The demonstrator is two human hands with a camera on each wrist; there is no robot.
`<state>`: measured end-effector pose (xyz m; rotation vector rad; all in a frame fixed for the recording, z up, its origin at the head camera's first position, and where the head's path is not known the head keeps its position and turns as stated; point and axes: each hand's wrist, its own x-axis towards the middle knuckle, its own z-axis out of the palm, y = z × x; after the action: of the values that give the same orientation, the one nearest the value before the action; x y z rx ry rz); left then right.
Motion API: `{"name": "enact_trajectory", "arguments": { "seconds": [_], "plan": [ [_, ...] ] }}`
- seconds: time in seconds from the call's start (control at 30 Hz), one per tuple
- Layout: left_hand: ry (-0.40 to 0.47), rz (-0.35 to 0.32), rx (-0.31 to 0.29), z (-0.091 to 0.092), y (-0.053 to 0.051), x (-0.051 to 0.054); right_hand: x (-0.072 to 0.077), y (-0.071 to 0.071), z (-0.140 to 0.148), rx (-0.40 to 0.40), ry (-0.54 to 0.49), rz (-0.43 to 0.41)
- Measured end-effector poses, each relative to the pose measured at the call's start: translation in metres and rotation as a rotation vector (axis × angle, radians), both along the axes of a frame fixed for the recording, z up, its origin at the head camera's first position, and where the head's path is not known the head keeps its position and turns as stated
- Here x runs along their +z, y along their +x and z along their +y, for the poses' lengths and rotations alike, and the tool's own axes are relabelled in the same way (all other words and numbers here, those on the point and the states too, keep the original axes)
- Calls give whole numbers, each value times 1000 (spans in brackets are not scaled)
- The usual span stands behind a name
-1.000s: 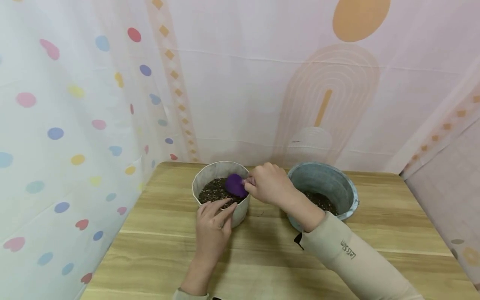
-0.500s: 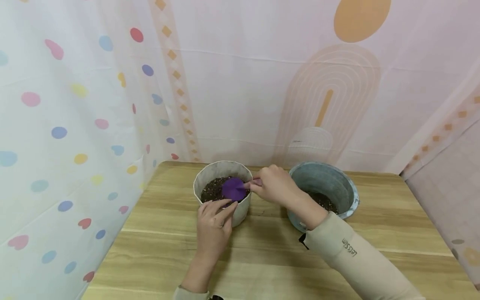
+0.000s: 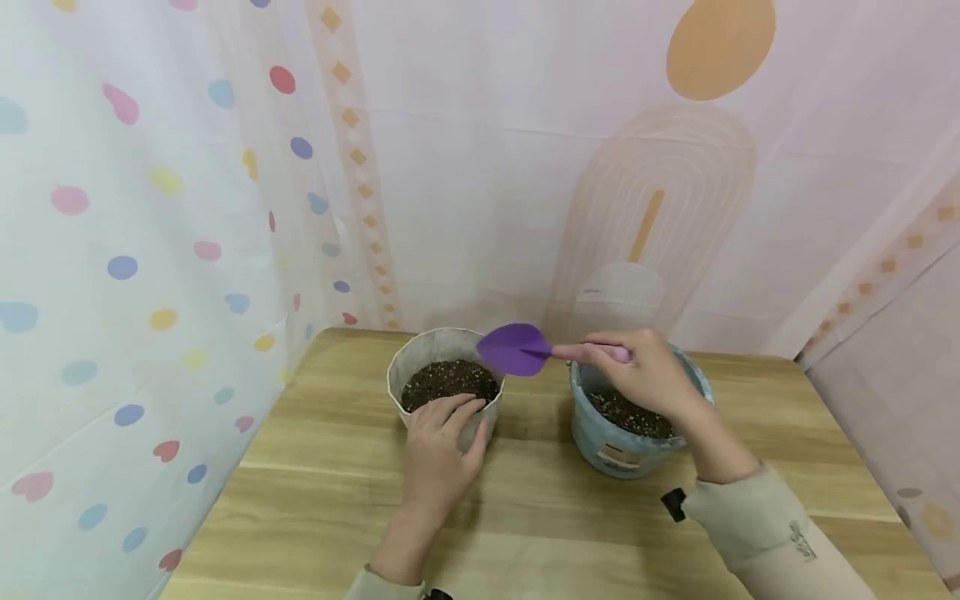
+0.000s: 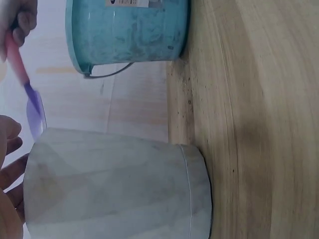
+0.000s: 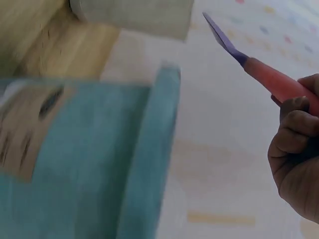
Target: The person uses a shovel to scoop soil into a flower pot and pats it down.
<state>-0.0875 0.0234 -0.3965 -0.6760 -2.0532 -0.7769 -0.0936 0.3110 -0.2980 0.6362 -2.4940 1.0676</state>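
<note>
In the head view, my right hand [image 3: 648, 371] has lifted the purple trowel [image 3: 534, 350] out of the pale flower pot [image 3: 435, 346] and drawn it right; I hold it above the blue bucket [image 3: 592, 433], blade by the pot's right rim. My left hand [image 3: 438, 462] stays at the near rim, fingers loosely spread. I judge this pass over the pot's soil [image 3: 450, 382] finished. In the left wrist view, the blade shows beyond the pot's rim. In the right wrist view, my fingers curl firmly round the trowel's pink handle.
</note>
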Motion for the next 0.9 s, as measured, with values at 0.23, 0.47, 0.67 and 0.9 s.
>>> {"name": "enact_trajectory", "arguments": {
  "seconds": [0.23,0.47,0.67,0.9],
  "plan": [
    [-4,69,-105,14,3,-2,18,29,64,-68,-12,-35],
    [-113,47,-191,47,17,-10,13,43,97,-141,90,-60],
    [-387,-179,-158,78,17,-7,-14,29,88,-200,371,1],
    [-590,-263,-126,95,14,-6,-45,11,66,-239,588,-31]
  ]
}}
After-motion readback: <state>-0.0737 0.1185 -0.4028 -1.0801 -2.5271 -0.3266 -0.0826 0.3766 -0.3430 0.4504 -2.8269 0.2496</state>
